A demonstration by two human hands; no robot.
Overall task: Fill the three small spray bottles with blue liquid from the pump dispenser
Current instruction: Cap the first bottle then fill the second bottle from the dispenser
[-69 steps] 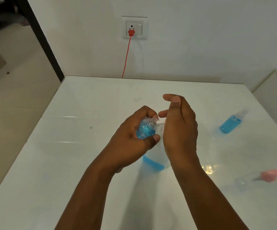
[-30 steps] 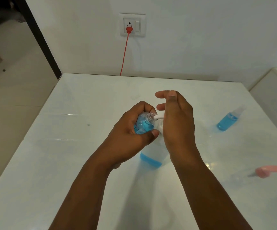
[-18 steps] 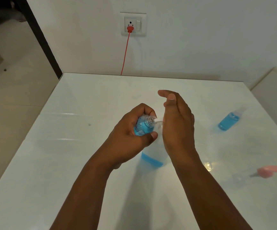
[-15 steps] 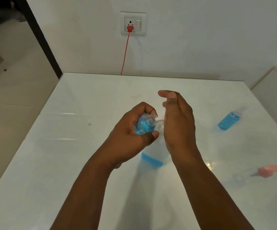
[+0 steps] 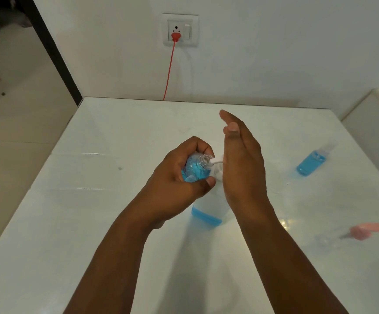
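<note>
My left hand (image 5: 177, 180) grips a small clear spray bottle (image 5: 195, 169), uncapped and mostly full of blue liquid, tilted with its open neck against the white nozzle of the pump dispenser (image 5: 209, 211). The dispenser stands at the table's centre with a thin band of blue at its bottom. My right hand (image 5: 243, 168) rests flat on the pump head, fingers extended; the head is hidden beneath it. A second small bottle (image 5: 310, 165), filled blue and capped, lies at the right. A clear bottle with a pink sprayer cap (image 5: 365, 231) lies near the right edge.
The white glossy table (image 5: 93, 223) ends at the wall behind, where a red cable (image 5: 169, 71) runs down from a socket. A white unit (image 5: 374, 123) stands to the right. The floor drops away on the left.
My right hand has bobbed slightly on the pump head, its fingers now stretched further forward. The small bottle stays held at the nozzle in my left hand.
</note>
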